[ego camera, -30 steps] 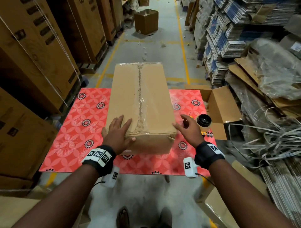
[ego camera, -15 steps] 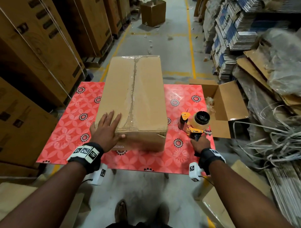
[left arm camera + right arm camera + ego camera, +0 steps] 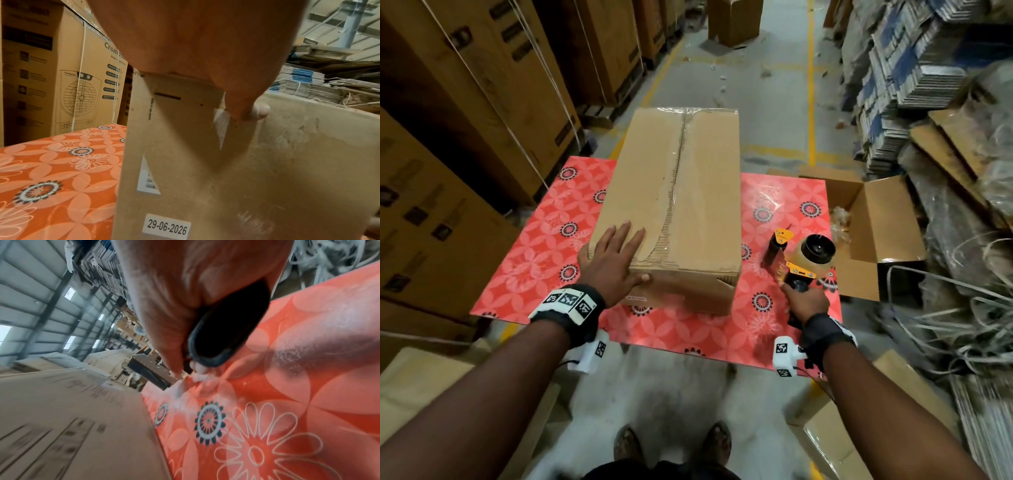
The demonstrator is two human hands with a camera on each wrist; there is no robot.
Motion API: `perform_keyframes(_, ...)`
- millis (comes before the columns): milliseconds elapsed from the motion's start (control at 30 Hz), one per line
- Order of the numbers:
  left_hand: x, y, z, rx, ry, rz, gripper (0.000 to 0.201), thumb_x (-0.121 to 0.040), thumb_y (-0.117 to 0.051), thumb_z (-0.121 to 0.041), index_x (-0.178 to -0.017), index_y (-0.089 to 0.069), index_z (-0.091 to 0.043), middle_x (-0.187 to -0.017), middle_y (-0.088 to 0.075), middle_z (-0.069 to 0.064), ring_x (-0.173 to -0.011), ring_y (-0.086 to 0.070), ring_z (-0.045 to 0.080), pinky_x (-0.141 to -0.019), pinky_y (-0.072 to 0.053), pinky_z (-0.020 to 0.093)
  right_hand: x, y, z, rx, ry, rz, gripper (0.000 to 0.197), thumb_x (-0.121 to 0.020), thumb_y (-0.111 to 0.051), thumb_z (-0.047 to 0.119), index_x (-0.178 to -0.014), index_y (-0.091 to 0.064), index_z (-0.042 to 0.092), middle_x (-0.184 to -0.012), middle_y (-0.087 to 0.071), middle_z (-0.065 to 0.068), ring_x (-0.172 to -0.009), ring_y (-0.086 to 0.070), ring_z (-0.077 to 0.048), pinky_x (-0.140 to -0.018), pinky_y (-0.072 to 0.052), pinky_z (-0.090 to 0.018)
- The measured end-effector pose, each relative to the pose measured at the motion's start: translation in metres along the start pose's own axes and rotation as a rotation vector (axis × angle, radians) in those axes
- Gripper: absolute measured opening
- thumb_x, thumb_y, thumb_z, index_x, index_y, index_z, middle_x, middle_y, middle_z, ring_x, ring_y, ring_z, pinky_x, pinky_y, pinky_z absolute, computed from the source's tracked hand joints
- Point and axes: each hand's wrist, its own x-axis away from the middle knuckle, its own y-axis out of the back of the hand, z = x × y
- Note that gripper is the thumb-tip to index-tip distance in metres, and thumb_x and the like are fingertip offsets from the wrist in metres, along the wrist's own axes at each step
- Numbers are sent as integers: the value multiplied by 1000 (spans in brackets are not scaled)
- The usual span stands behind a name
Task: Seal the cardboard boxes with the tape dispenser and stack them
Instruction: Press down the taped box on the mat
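Note:
A long closed cardboard box (image 3: pixel 681 205) lies on the red flowered table (image 3: pixel 544 240), clear tape running along its top seam. My left hand (image 3: pixel 613 260) rests flat on the box's near left corner, fingers straight and thumb over the front edge; the left wrist view shows the box's end face (image 3: pixel 205 162) with a date label. My right hand (image 3: pixel 804 301) grips the black handle of the yellow tape dispenser (image 3: pixel 801 257) just right of the box. In the right wrist view the handle (image 3: pixel 228 331) sits inside my curled fingers above the table (image 3: pixel 287 402).
An open cardboard box (image 3: pixel 866 233) stands off the table's right edge. Tall printed cartons (image 3: pixel 465 120) line the left side. Flattened cardboard, bundled stacks and loose strapping (image 3: pixel 945 308) pile up on the right. Another carton (image 3: pixel 734 20) stands far down the aisle.
My right hand reached to the dispenser and took hold of its handle; it now holds it slightly nearer me. My left hand stayed on the box's corner.

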Motion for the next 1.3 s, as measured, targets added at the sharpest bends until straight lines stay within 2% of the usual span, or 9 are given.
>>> perform_keyframes(167, 3, 2, 0, -1, -6, -8, 86, -85, -53, -65, -151, -3, -44, -162, 4, -8, -149, 0, 20, -111, -10, 64, 47, 14, 26, -114, 197, -103, 55, -80, -68, 64, -76, -64, 9, -73, -67, -11, -72, -62, -33, -66, -47, -36)
perform_keyframes(367, 4, 8, 2, 14, -35, 66, 78, -89, -41, -67, -152, -3, -41, -162, 7, -9, -149, 3, 18, -111, -3, 67, 112, 37, 80, -283, 420, -113, 26, -86, -74, 35, -88, -63, 11, -63, -69, -9, -50, -68, -24, -51, -54, -31)
perform_keyframes(467, 6, 17, 0, 48, -11, -2, 58, -94, -30, -63, -146, -28, -38, -160, -18, -7, -147, -17, 18, -107, 7, 70, 141, 40, 107, -280, 500, -80, 28, -85, -77, 29, -92, -63, 6, -65, -69, -10, -49, -68, -23, -45, -50, -28)
perform_keyframes(600, 23, 46, -15, 758, -7, -228, 43, -99, -32, -48, -108, -67, -24, -112, -67, -4, -109, -58, 17, -107, -34, 50, 181, 32, 135, -256, 633, -74, 25, -82, -80, 27, -88, -60, 12, -68, -66, -5, -47, -66, -22, -43, -49, -30)
perform_keyframes(733, 35, 69, -32, 1713, 235, 269, 54, -100, -32, -54, -115, -64, -13, -110, -70, 3, -101, -64, 17, -86, -49, 32, 209, 6, 151, -205, 756, -68, 25, -77, -82, 26, -94, -66, 14, -79, -72, -2, -67, -67, -20, -57, -53, -29)
perform_keyframes(833, 37, 74, -21, 2109, 380, 558, 39, -102, -37, -42, -103, -63, -13, -93, -71, 3, -79, -67, 15, -69, -51, 25, 226, -16, 160, -169, 827, -19, 23, -71, -82, 19, -80, -61, 16, -71, -67, 1, -62, -58, -10, -58, -47, -30)
perform_keyframes(1033, 51, 63, 30, 2307, 506, 516, 26, -98, -28, -3, -95, -54, -4, -72, -61, 7, -56, -63, 14, -55, -56, 23, 243, -45, 170, -116, 915, 33, 28, -63, -76, 30, -72, -51, 23, -65, -59, 2, -58, -45, -5, -54, -39, -30)
perform_keyframes(1133, 58, 55, 53, 2353, 470, 508, 31, -100, -27, -5, -104, -57, 0, -81, -71, 12, -66, -70, 18, -60, -58, 27, 247, -52, 173, -78, 956, 34, 35, -66, -82, 18, -70, -48, 23, -61, -52, 5, -55, -39, -4, -51, -31, -20)
perform_keyframes(1300, 60, 36, 74, 2363, 440, 412, 29, -99, -37, -18, -107, -60, -2, -94, -71, 10, -78, -72, 18, -63, -59, 28, 248, -53, 178, -101, 982, 95, 31, -61, -76, 34, -71, -47, 26, -64, -59, 5, -59, -43, -2, -53, -38, -27)
